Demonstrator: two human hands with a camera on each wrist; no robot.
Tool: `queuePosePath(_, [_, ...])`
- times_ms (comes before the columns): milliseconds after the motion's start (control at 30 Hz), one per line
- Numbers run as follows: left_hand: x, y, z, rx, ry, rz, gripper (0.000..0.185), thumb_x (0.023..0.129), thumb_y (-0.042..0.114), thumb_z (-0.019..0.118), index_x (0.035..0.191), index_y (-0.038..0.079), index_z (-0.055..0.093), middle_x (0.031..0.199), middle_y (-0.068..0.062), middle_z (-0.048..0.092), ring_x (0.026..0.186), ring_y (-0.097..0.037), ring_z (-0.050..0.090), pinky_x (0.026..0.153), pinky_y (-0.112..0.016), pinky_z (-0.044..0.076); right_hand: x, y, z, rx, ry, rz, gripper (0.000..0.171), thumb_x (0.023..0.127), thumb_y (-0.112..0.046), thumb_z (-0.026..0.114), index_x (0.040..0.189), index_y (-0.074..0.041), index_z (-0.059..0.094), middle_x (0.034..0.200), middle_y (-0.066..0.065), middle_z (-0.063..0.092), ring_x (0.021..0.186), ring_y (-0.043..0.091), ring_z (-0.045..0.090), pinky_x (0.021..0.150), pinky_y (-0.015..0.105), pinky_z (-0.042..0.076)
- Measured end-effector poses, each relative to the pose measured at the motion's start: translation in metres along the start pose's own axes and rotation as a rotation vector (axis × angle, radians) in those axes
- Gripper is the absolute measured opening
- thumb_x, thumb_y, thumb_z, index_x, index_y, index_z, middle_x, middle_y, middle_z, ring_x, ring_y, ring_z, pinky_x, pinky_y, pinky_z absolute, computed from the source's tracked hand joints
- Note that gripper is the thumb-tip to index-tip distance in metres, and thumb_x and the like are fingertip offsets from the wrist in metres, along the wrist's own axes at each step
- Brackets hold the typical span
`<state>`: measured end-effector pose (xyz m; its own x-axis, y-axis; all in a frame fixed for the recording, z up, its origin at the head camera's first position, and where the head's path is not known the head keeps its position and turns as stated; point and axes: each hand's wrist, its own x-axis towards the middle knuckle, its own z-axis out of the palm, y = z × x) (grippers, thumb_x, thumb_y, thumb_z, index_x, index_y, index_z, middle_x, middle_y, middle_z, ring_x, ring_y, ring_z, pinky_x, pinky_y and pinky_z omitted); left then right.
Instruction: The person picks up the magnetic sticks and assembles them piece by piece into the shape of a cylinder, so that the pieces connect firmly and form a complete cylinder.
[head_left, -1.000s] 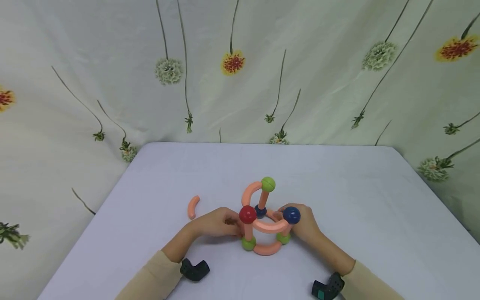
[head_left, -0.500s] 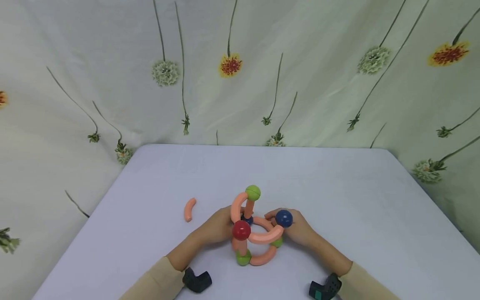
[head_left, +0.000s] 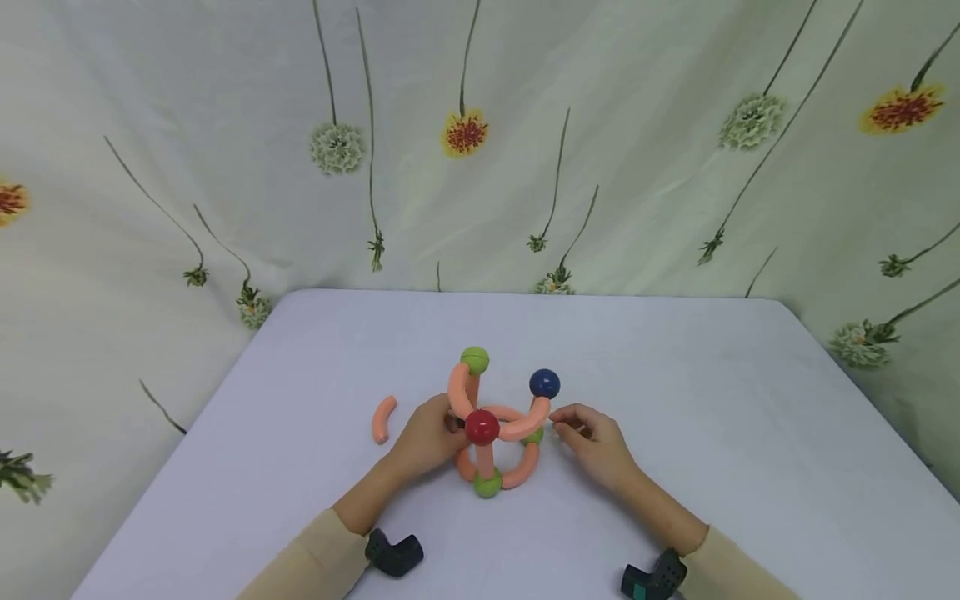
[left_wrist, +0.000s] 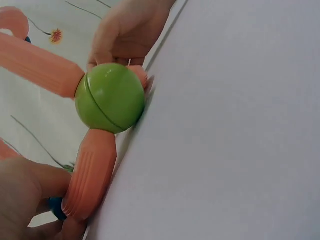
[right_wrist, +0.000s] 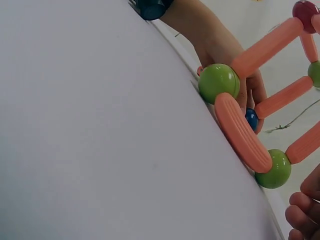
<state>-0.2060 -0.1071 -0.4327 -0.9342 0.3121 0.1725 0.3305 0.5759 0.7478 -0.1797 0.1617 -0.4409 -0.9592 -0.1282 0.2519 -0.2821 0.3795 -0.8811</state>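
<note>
A ball-and-stick building toy [head_left: 517, 429] stands on the table, made of salmon-coloured sticks, several green balls, a red ball [head_left: 482, 427] and blue balls. My left hand [head_left: 426, 437] grips its lower left side; in the left wrist view the fingers [left_wrist: 50, 180] lie around a curved stick [left_wrist: 92, 172] beside a partly hidden blue ball [left_wrist: 56, 207]. A green ball [right_wrist: 220, 83] shows large in the right wrist view. To the right of the toy, my right hand [head_left: 603, 450] holds nothing visible, its fingers loosely bent and close to a low green ball [head_left: 533, 436].
One loose curved stick [head_left: 384, 419] lies on the white table [head_left: 675, 358], left of the toy. A flower-printed cloth [head_left: 652, 150] hangs behind. Black devices [head_left: 393, 554] are strapped at both wrists.
The toy has turned counterclockwise as seen from above and shifted left, its raised blue ball moving away from me. My right hand has let go; my left hand has shifted to the lower left side.
</note>
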Motion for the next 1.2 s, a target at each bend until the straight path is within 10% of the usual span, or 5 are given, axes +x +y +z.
queuePosePath(267, [0.002, 0.000, 0.005, 0.054, 0.194, -0.155, 0.032, 0.082, 0.011, 0.073, 0.108, -0.001, 0.059, 0.099, -0.012, 0.060, 0.071, -0.018, 0.052, 0.062, -0.030, 0.047, -0.004, -0.002, 0.004, -0.069, -0.101, -0.143, 0.016, 0.086, -0.002, 0.068, 0.102, -0.003, 0.067, 0.082, -0.003, 0.059, 0.074, 0.012, 0.053, 0.065, 0.024, 0.044])
queuePosePath(500, [-0.004, 0.011, 0.013, 0.073, 0.119, -0.198, 0.033, 0.084, 0.022, 0.073, 0.099, 0.002, 0.051, 0.085, -0.006, 0.051, 0.073, -0.020, 0.051, 0.062, -0.032, 0.044, -0.006, 0.003, 0.007, -0.151, -0.199, -0.205, 0.039, 0.082, -0.018, 0.079, 0.115, -0.005, 0.064, 0.093, 0.000, 0.061, 0.078, 0.014, 0.055, 0.070, 0.026, 0.048])
queuePosePath(700, [-0.008, 0.019, 0.015, 0.236, 0.090, -0.081, 0.033, 0.087, 0.039, 0.069, 0.093, 0.011, 0.053, 0.077, 0.000, 0.051, 0.067, -0.015, 0.048, 0.054, -0.030, 0.036, -0.005, 0.005, 0.007, -0.159, -0.149, -0.238, 0.031, 0.079, -0.019, 0.081, 0.105, -0.010, 0.068, 0.088, -0.006, 0.058, 0.079, 0.013, 0.054, 0.069, 0.027, 0.048])
queuePosePath(900, [-0.009, 0.019, 0.018, 0.237, 0.183, 0.139, 0.013, 0.089, 0.020, 0.069, 0.091, 0.012, 0.059, 0.080, 0.002, 0.053, 0.075, -0.015, 0.048, 0.062, -0.031, 0.040, -0.003, 0.010, 0.006, -0.169, -0.042, -0.284, 0.028, 0.077, -0.010, 0.081, 0.103, -0.012, 0.071, 0.085, -0.007, 0.059, 0.075, 0.013, 0.055, 0.065, 0.026, 0.048])
queuePosePath(1200, [-0.008, 0.020, 0.019, 0.219, 0.181, 0.183, 0.016, 0.086, 0.022, 0.075, 0.084, 0.017, 0.059, 0.075, 0.011, 0.054, 0.070, -0.010, 0.047, 0.062, -0.027, 0.039, -0.001, 0.015, 0.006, -0.173, 0.025, -0.282, 0.029, 0.077, -0.006, 0.079, 0.105, -0.008, 0.070, 0.086, -0.001, 0.061, 0.073, 0.015, 0.056, 0.063, 0.027, 0.049])
